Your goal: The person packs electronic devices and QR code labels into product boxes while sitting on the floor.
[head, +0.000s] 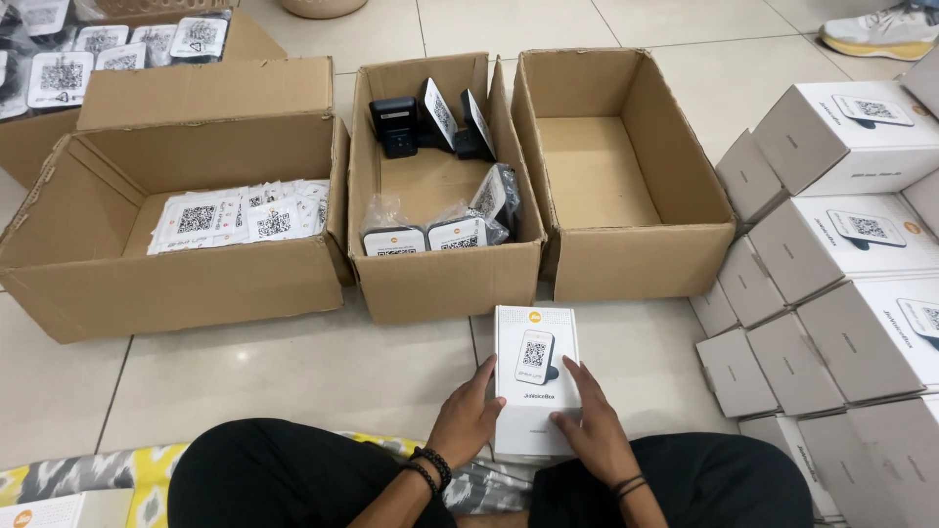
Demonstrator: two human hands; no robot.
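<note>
Both hands low, close together: left (468,418) and right (587,430) fingers curled inward.

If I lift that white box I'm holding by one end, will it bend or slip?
The white box has crisp edges, so it probably stays stiff. Its smooth printed face may be slightly slippery; the left hand and right hand grip opposite sides. It looks flat-bottomed, unlikely to roll.

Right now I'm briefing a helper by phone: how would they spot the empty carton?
Three open brown cardboard cartons stand in a row on the tiled floor. The rightmost one, next to the stacked white boxes, is the one: only bare cardboard shows inside, while the other two hold goods.
</note>
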